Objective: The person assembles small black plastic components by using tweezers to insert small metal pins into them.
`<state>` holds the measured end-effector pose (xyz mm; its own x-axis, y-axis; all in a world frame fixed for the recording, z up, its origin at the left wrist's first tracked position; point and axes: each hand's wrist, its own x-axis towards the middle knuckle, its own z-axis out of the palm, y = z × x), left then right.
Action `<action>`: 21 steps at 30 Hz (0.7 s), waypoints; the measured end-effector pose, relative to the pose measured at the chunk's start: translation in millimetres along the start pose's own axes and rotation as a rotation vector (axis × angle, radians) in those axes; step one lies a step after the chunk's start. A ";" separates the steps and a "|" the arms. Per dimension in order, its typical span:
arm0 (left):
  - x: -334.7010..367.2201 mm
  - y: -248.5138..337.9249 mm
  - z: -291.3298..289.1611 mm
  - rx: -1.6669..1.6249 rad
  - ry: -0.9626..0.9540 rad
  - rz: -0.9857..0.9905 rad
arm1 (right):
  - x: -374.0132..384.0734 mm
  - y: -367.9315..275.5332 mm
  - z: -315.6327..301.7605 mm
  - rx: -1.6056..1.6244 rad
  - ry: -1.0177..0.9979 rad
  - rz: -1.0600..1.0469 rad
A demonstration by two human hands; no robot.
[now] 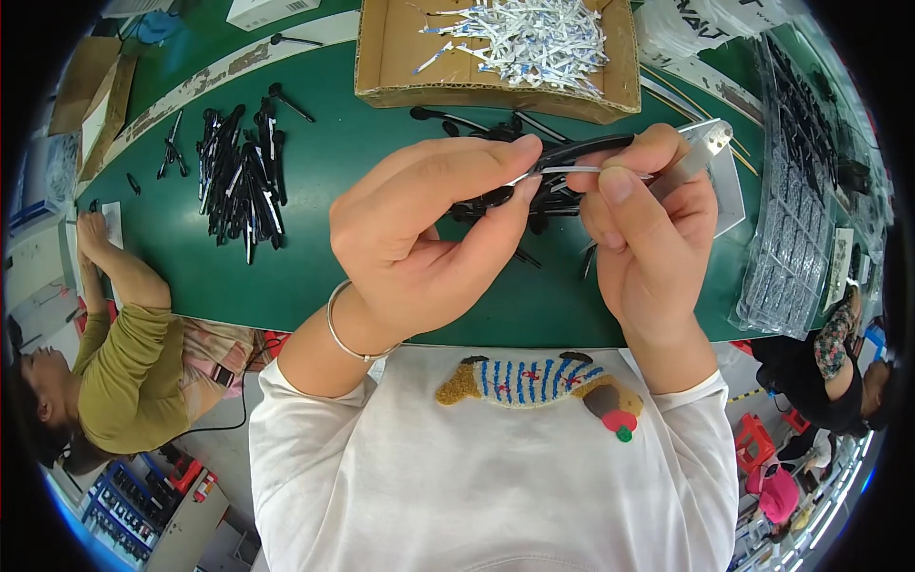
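Observation:
In front of my chest, both hands are closed around a slim, curved black plastic part (586, 148). My left hand (429, 219) pinches its left end between thumb and fingers. A thin white strip (581, 170) runs along the part, and my right hand (653, 229) grips its right end between thumb and forefinger. The same hand has metal tweezers (701, 157) tucked in it, their broad end sticking out to the upper right; their tips are hidden. Beneath my hands lies a loose heap of similar black parts (553, 205), partly covered.
A cardboard box (496, 98) of white-and-blue strips (543, 43) stands at the back. More black parts (243, 176) are piled on the green table (315, 257) at left. Clear plastic trays (786, 229) stand at right. Co-workers (133, 362) sit on either side.

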<state>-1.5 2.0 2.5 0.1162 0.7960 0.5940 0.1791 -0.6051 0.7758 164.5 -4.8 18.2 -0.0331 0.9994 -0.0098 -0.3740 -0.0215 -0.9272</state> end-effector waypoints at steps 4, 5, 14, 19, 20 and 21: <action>0.5 -0.5 0.0 0.001 -0.007 0.002 | 0.7 -1.4 0.6 0.036 0.006 0.008; 0.7 -1.0 0.0 0.003 -0.013 0.014 | 1.6 -1.0 -0.6 0.030 -0.003 0.015; -2.5 -2.6 10.3 -0.151 0.133 -0.117 | 2.1 1.0 -0.4 0.014 -0.002 -0.027; -0.5 4.1 12.1 -0.297 0.065 -0.238 | 4.5 4.5 -3.0 0.028 -0.022 -0.085; 0.8 7.9 12.6 -0.433 0.047 -0.388 | 5.2 5.4 -5.0 -0.012 -0.031 -0.125; 0.4 4.1 6.3 -0.487 -0.066 -0.389 | 5.5 5.7 -6.2 -0.053 -0.040 -0.164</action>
<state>5.4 -0.1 4.6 0.1950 0.9494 0.2462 -0.2433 -0.1964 0.9499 167.9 0.8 10.5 -0.0133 0.9875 0.1572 -0.3278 0.1443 -0.9337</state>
